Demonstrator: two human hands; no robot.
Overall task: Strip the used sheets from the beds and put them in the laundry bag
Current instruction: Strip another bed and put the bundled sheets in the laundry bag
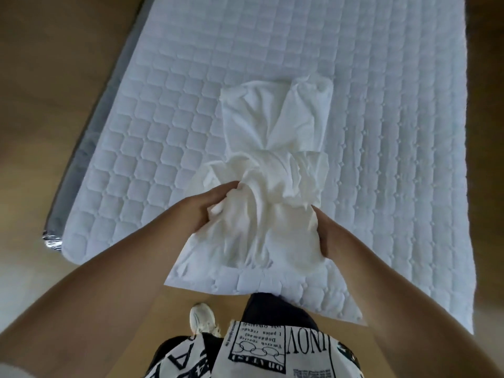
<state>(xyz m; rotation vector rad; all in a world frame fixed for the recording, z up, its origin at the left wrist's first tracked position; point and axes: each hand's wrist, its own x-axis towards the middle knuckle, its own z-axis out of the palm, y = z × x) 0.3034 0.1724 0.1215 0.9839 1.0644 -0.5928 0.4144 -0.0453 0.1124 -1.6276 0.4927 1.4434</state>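
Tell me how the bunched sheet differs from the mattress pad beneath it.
The sheet is smooth fabric, the mattress pad quilted in squares. The sheet is crumpled and gathered between the left hand and right hand; the pad lies flat. The sheet looks creamier, the pad cooler white. Both are pale.

Head view, looking steeply down, close over mattress (354,132)

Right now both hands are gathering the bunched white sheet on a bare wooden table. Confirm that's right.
Not quite. The left hand and right hand do each have a grip on the bunched white sheet, but it lies on a quilted white mattress, not a bare wooden table. The head view shows this.
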